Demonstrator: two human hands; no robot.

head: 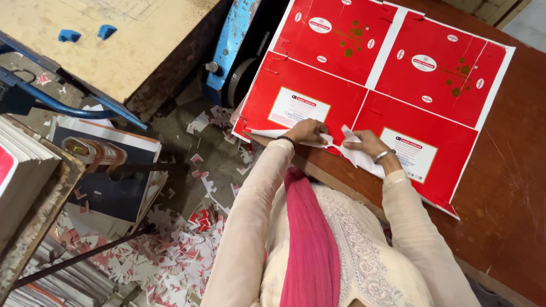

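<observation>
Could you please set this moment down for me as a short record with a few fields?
Setting: brown worktable, seen from above
Main item: large red printed card sheet with white edges, lying flat on the table
Left hand: pressing on the sheet's near edge, fingers on a white paper strip
Right hand: pinching the same white strip, metal bangle on the wrist
Floor: red and white paper offcuts scattered beside the table
Nearby: stacked printed sheets at left

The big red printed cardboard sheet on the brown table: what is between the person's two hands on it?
In the head view, a white paper strip torn up from the big red printed cardboard sheet lies between the left hand and the right hand.
</observation>
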